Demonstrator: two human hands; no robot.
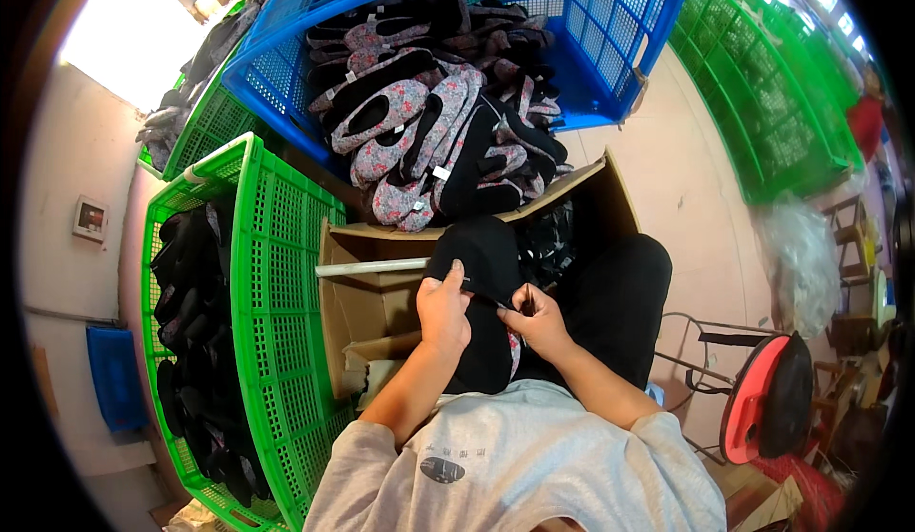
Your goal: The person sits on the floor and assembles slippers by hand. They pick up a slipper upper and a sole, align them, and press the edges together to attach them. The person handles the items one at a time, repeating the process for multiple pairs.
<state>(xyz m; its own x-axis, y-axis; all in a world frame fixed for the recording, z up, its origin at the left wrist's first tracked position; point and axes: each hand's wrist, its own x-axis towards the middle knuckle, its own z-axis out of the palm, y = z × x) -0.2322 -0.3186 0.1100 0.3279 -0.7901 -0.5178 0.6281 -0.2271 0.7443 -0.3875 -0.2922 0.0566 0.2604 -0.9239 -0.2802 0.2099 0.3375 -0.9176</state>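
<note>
Over my lap, my left hand is closed on a black slipper, thumb pressed on top. The slipper merges with my black trousers, so its outline is hard to tell. Close by on the right, my right hand pinches something small and dark at the slipper's edge; its kind is hidden by the fingers. A strip of floral cloth shows below, between my wrists. Beyond my knees, a heap of grey-pink floral slippers with black soles fills much of a blue crate.
An open cardboard box with a white rod across it stands before me. At left, a green crate holds black slippers. More green crates stand far right. A red-and-black stool is at my right.
</note>
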